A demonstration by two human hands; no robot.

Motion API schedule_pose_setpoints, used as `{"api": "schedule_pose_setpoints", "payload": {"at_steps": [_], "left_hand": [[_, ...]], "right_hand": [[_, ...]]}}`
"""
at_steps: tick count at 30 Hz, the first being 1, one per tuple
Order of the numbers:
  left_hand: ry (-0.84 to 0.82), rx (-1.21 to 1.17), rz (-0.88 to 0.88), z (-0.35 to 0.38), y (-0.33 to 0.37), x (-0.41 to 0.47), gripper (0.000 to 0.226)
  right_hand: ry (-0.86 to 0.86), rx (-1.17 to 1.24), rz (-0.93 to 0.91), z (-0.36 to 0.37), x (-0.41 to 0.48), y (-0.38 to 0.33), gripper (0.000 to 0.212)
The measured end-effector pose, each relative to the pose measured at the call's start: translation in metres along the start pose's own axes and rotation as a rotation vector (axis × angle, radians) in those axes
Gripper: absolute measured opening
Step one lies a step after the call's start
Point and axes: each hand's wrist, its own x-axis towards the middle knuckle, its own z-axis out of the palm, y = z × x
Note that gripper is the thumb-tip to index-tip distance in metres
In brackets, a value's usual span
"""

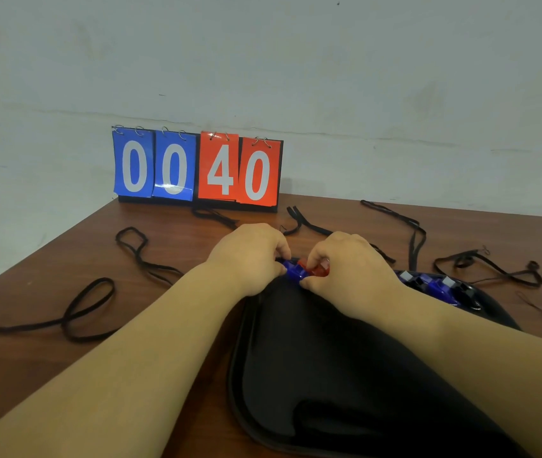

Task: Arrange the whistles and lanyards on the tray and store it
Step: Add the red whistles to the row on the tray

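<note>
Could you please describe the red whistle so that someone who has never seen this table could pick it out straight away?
Start at the scoreboard by the wall and come toward the black tray on the wooden table. At the tray's far rim the left hand and right hand meet; the red whistle sits under the right hand's fingertips. It is the only red one: its neighbour is a blue whistle.

You see the brown wooden table [197, 233] | black tray [312, 375] lies at its near right | black lanyards [74, 312] sprawl loose around it | flip scoreboard [197, 166] stands at the far edge.
</note>
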Motion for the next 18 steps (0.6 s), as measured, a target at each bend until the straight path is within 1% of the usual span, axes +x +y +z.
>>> {"api": "schedule_pose_setpoints", "payload": {"at_steps": [7, 18], "left_hand": [[-0.061, 0.039, -0.008, -0.0001, 0.0033, 0.0042, 0.035], [-0.022, 0.027, -0.006, 0.0023, 0.0022, 0.0031, 0.035]], "right_hand": [[-0.029, 0.011, 0.002, 0.0029, 0.0049, -0.0013, 0.023], [-0.039, 0.073, 0.012, 0.0055, 0.0079, -0.0003, 0.021]]}}
